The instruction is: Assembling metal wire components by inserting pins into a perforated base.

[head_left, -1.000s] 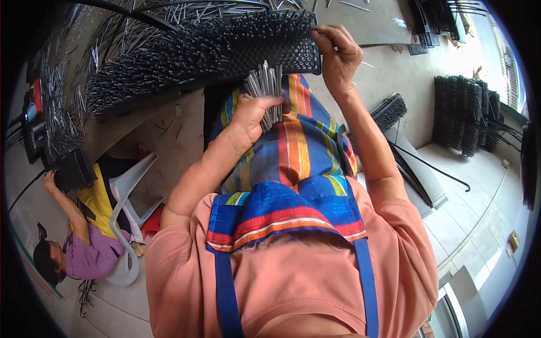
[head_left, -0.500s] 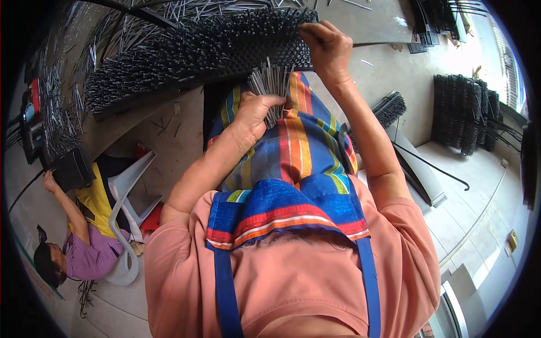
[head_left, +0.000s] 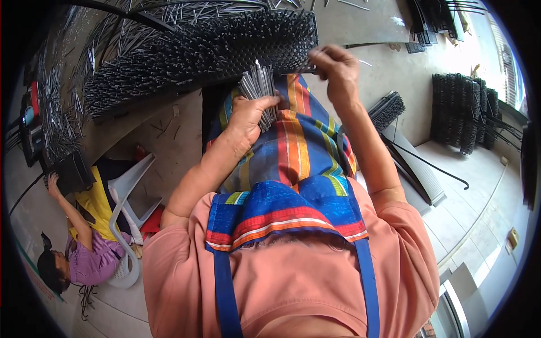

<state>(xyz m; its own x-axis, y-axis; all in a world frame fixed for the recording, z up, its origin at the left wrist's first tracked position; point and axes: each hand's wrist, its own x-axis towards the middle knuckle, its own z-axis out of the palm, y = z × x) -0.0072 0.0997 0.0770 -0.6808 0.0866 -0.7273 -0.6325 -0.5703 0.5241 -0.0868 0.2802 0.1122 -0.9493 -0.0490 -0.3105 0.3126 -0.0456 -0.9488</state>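
My left hand (head_left: 248, 115) is closed around a bundle of thin grey strips (head_left: 257, 83), holding it over my lap with the ends fanned upward. To its right, my right hand (head_left: 340, 73) is raised with its fingers pinched. A thin dark strip seems to slant down from those fingertips, though motion blurs it. Just beyond both hands lies a long black perforated tray (head_left: 284, 56), its holes crowded with upright black strips (head_left: 186, 53). Toward its right end, bare holes show between the strips. My right hand is apart from the tray, near its right corner.
Loose strips (head_left: 197, 12) litter the table beyond the tray. At left, a person (head_left: 90, 253) sits on a light chair (head_left: 131, 248), one hand at a black block. Black racks (head_left: 465, 112) stand at right, and another bristled tray (head_left: 387, 110) lies beside my right forearm.
My right hand has drawn back from the tray's right end, moving slightly right and toward me. The bundle in my left hand has shifted a little left and tilted.
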